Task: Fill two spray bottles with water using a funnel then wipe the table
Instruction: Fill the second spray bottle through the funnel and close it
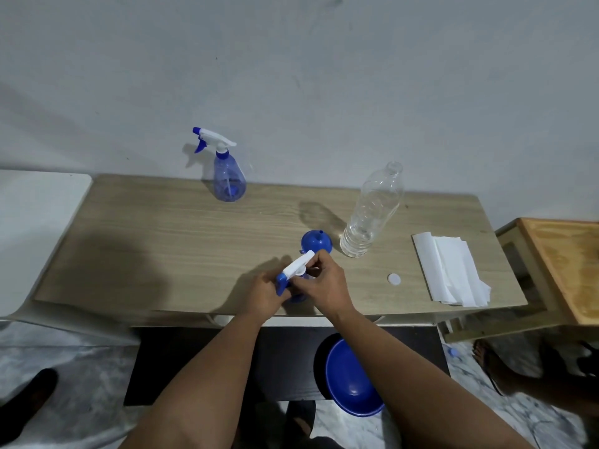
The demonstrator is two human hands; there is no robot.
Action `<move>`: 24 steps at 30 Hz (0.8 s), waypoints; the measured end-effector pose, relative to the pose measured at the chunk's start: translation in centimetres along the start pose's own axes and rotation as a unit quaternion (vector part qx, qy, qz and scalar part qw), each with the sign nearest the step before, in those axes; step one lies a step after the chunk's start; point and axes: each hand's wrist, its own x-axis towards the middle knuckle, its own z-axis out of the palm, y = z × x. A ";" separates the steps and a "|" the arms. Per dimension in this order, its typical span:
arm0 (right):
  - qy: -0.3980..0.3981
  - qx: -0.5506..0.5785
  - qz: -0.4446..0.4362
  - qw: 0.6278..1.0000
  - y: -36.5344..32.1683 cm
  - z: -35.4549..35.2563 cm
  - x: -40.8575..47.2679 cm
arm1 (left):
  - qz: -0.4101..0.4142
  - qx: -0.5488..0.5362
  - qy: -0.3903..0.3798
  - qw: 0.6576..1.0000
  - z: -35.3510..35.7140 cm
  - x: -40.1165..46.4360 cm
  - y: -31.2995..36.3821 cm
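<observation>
A blue spray bottle [297,298] stands near the table's front edge, mostly hidden by my hands. My left hand [264,294] grips its body. My right hand [325,283] holds its white and blue trigger head [296,265] at the neck. A second blue spray bottle [228,179] with its head on stands upright at the back of the wooden table [162,241]. A blue funnel [316,243] lies just behind my hands. A clear plastic water bottle [372,212], uncapped and almost empty, stands to the right of the funnel. White paper towels [449,268] lie at the right end.
A small white cap [393,279] lies between my right hand and the towels. A blue basin [351,379] sits on a dark bench [194,364] below the table's front edge. A wooden stool [564,264] stands at the right. Another person's foot [486,354] is on the floor.
</observation>
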 end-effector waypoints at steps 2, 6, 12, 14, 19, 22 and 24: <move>-0.012 0.004 -0.019 1.000 0.0 -0.2 -0.1 | -0.003 -0.007 0.002 1.000 0.0 0.1 0.0; -0.041 0.014 -0.050 0.998 0.5 -0.7 -0.3 | -0.004 -0.006 -0.004 1.000 0.1 0.2 -0.1; -0.014 0.001 -0.031 0.999 0.0 -0.1 -0.7 | 0.006 0.014 0.006 1.000 -0.2 0.0 0.4; -0.031 -0.001 -0.068 0.997 0.1 -0.4 -1.1 | 0.014 0.021 0.007 1.000 -0.3 -0.2 0.5; -0.003 0.017 -0.023 1.000 0.2 -0.4 -1.3 | 0.002 0.029 0.008 1.000 0.0 -0.2 0.2; -0.010 0.015 -0.027 0.999 0.0 -0.3 -1.3 | 0.008 0.039 0.010 0.999 0.0 0.0 0.3; -0.018 0.002 -0.042 0.999 0.2 -0.3 -1.2 | 0.002 0.040 0.010 0.999 0.1 -0.1 0.3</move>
